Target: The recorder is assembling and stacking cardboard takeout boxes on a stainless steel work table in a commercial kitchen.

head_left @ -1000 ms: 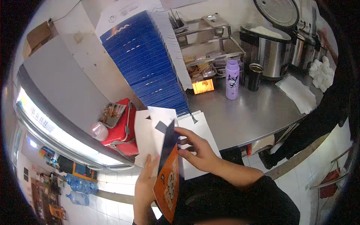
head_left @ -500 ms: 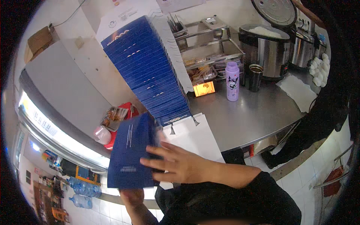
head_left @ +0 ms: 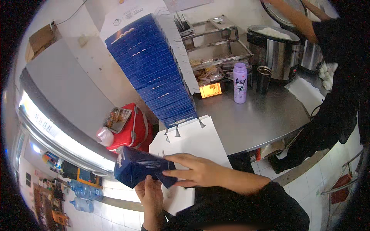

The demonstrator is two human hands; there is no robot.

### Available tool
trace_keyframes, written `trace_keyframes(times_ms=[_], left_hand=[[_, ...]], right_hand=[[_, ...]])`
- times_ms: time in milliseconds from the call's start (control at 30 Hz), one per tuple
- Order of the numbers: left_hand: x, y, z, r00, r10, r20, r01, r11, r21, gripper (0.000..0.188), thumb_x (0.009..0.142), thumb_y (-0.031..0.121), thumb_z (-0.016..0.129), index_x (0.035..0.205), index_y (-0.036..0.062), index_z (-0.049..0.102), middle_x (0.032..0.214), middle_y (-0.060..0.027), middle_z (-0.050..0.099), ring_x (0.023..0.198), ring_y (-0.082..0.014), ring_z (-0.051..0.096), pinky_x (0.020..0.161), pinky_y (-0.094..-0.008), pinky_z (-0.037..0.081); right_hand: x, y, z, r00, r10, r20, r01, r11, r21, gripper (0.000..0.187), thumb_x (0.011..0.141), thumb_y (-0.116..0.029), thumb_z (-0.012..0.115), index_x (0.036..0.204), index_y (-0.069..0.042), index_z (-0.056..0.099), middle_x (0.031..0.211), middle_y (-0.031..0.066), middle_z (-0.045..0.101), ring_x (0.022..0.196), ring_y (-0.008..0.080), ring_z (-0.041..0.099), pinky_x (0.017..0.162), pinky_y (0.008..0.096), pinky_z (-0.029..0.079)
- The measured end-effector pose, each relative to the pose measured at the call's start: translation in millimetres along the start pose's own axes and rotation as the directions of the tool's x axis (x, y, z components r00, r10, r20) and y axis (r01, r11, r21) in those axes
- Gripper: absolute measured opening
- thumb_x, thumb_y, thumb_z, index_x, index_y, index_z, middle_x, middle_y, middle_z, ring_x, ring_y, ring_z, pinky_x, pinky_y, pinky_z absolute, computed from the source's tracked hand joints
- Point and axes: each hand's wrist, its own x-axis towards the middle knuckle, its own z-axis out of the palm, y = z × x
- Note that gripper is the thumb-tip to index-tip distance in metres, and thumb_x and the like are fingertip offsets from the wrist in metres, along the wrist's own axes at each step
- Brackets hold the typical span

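A dark blue folding cardboard box [head_left: 140, 166] is held tilted between my hands, low in front of me. My left hand [head_left: 151, 194] grips it from below, thumb pressed against its near side. At its right end my right hand [head_left: 196, 169] has its fingers laid over a flap; the thumb is hidden. Beyond the box rises a tall stack of flat blue cartons [head_left: 154, 73], which shows white inner card along its right side. White card sheets [head_left: 192, 142] lie below that stack, partly under my right forearm.
A red cooler box [head_left: 140, 127] carries a tray of food [head_left: 116, 120]. On the steel counter [head_left: 254, 119] stand a purple bottle [head_left: 239, 82], a dark tumbler [head_left: 263, 80], a lit phone [head_left: 210, 90] and a rice cooker [head_left: 274, 52]. Another person's arm [head_left: 296, 19] reaches across at the upper right.
The blue box has been lowered and turned onto its side, uncovering the red cooler. My left hand has come up into clearer view. The other person's arm now reaches across the cookers.
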Motion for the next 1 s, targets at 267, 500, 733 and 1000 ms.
trace_keyframes(times_ms=[267,500,733,1000], left_hand=[[-16.7,-20.0,8.1,0.984,0.042,0.176,-0.036,0.999,-0.032,0.036,0.097,-0.002,0.052,0.133,-0.0055,0.048,0.127,-0.0172,0.059,0.116,-0.0264,0.058,0.102,-0.0433,0.047],[-16.6,-24.4,8.0,0.956,0.012,0.294,0.038,0.986,-0.165,0.03,0.096,-0.002,0.056,0.125,-0.0076,0.055,0.124,-0.0168,0.062,0.109,-0.0248,0.063,0.096,-0.0404,0.05],[3.3,-10.4,-3.5,0.866,-0.321,0.383,-0.318,0.236,0.918,0.014,0.09,0.0,0.063,0.102,-0.002,0.068,0.091,-0.0201,0.069,0.086,-0.0378,0.068,0.073,-0.042,0.053],[5.9,-23.8,-18.4,0.91,-0.272,0.314,-0.275,0.173,0.946,0.069,0.087,0.003,0.066,0.149,0.0089,0.035,0.092,-0.0193,0.071,0.083,-0.039,0.069,0.076,-0.0457,0.054]], right_hand=[[-18.1,1.9,6.5,0.982,0.041,-0.184,-0.016,0.991,0.135,0.047,0.076,-0.018,0.08,0.12,-0.008,0.069,0.143,0.0217,0.049,0.126,0.0383,0.054,0.104,0.0436,0.046],[-24.2,-4.1,12.8,0.943,0.203,-0.265,-0.147,0.966,0.215,0.045,0.078,-0.018,0.079,0.12,-0.008,0.069,0.138,0.0217,0.052,0.128,0.0381,0.051,0.106,0.0442,0.045],[-23.0,10.7,0.0,0.978,0.203,-0.053,-0.208,0.972,-0.114,0.042,0.086,-0.022,0.073,0.126,-0.015,0.066,0.151,0.0143,0.041,0.134,0.0397,0.043,0.109,0.0501,0.038],[-28.3,31.5,-3.2,0.96,0.272,-0.067,-0.208,0.852,0.481,0.016,0.079,-0.017,0.079,0.092,-0.016,0.07,0.15,0.0136,0.044,0.145,0.0418,0.028,0.116,0.0555,0.023]])
